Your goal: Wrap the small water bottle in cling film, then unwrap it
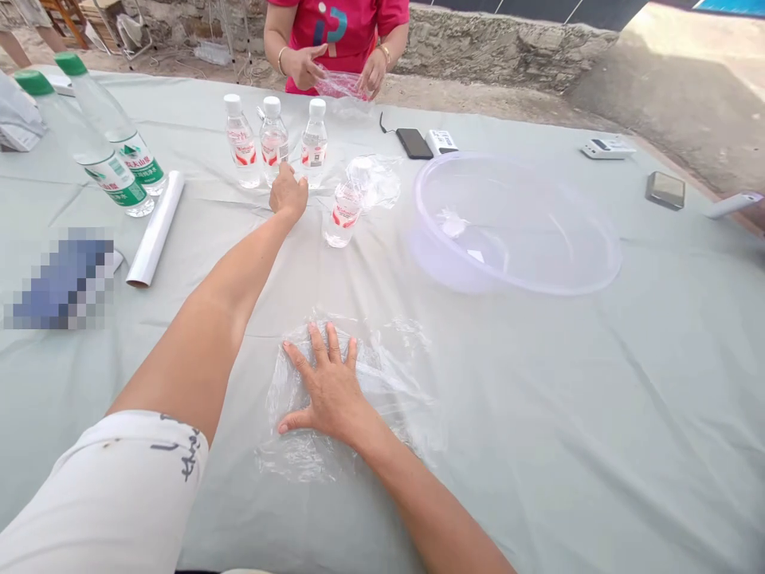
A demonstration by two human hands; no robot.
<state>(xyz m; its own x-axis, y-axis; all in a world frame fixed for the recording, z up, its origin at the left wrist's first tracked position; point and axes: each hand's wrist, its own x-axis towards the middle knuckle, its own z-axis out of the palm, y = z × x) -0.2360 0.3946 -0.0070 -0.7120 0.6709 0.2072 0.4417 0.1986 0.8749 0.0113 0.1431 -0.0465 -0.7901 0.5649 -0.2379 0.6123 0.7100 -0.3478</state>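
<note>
My left hand (288, 193) is stretched forward in front of the middle one of three small water bottles (272, 131) with white caps, covering its lower part. Thumb and index finger are apart; whether they touch the bottle is unclear. To the right of that hand stands another water bottle (314, 147), upright. Nearer to me, a water bottle (343, 215) leans, with clear plastic film (382, 183) around its cap. My right hand (335, 395) lies flat with spread fingers, pressing a crumpled sheet of clear plastic film (394, 375) onto the tablecloth.
A translucent basin (514, 279) stands right of centre. On the left are a white roll (156, 231) and two large green-capped bottles (123, 179). Phones, including a black one (413, 143), lie farther back. Across the table (538, 414), a person in a pink shirt handles clear film (343, 84).
</note>
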